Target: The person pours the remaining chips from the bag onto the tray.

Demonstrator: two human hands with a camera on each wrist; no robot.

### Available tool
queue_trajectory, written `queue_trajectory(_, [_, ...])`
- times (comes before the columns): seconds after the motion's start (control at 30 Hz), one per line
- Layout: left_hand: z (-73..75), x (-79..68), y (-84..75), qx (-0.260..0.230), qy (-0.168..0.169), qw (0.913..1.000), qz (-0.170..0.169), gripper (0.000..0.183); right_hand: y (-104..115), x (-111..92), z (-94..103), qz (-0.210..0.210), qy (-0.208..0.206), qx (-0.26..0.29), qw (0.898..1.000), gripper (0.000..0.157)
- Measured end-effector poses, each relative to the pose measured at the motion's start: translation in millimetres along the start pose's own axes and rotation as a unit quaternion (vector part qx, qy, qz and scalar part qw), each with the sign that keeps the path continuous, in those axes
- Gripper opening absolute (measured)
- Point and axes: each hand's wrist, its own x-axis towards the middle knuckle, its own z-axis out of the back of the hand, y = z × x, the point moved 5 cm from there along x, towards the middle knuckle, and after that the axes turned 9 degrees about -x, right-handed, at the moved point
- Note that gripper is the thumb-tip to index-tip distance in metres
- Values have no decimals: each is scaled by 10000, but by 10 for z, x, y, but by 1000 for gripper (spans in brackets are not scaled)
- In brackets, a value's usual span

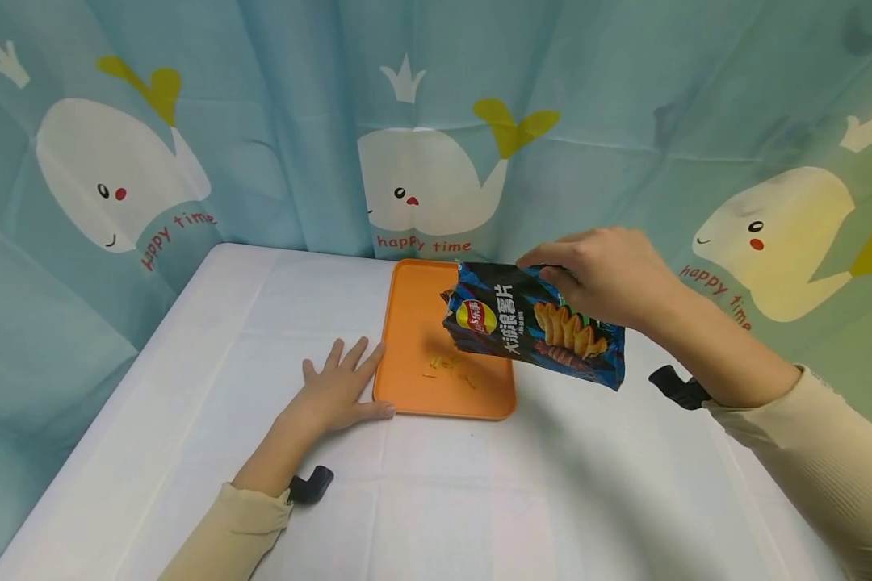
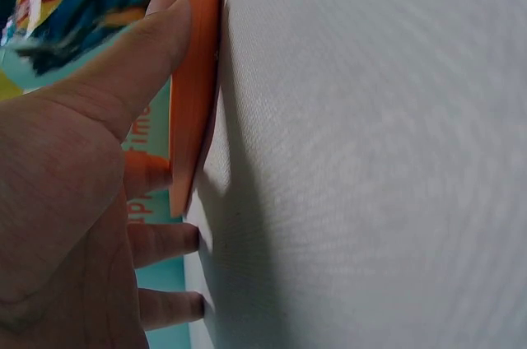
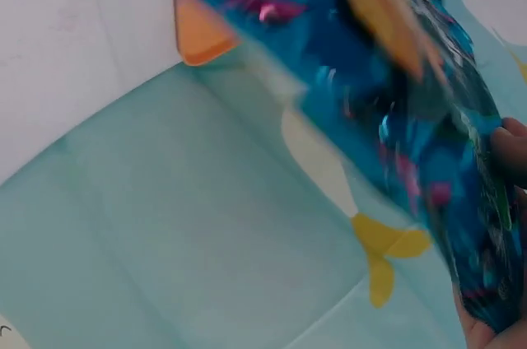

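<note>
My right hand (image 1: 603,270) grips a dark blue potato chip bag (image 1: 509,323) by its upper edge, holding it tilted above an orange tray (image 1: 414,323). The bag's end at the left looks torn. In the right wrist view the blue bag (image 3: 354,94) fills much of the picture, with fingers at its right edge. Several small yellow crumbs (image 1: 443,363) lie on the tray. Fingers spread, my left hand (image 1: 337,387) rests at the tray's left edge; its thumb touches the orange rim (image 2: 198,61) in the left wrist view.
A white cloth (image 1: 436,500) covers the table. Behind it hangs a light blue curtain (image 1: 298,121) printed with white whales. A black wrist mount (image 1: 311,484) sits on the left wrist, and another black mount (image 1: 677,389) on the right.
</note>
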Motion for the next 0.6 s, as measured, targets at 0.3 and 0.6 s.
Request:
queue_trajectory(0.3, [-1,16,-9,59,-19,10000,-20,103,-14,-21,11,-82,-42,-11,10000,26])
queue_trajectory(0.6, [6,17,-11,42,-6,10000,-10,102,-9,-4,51,-25,-121,-13,9999,26])
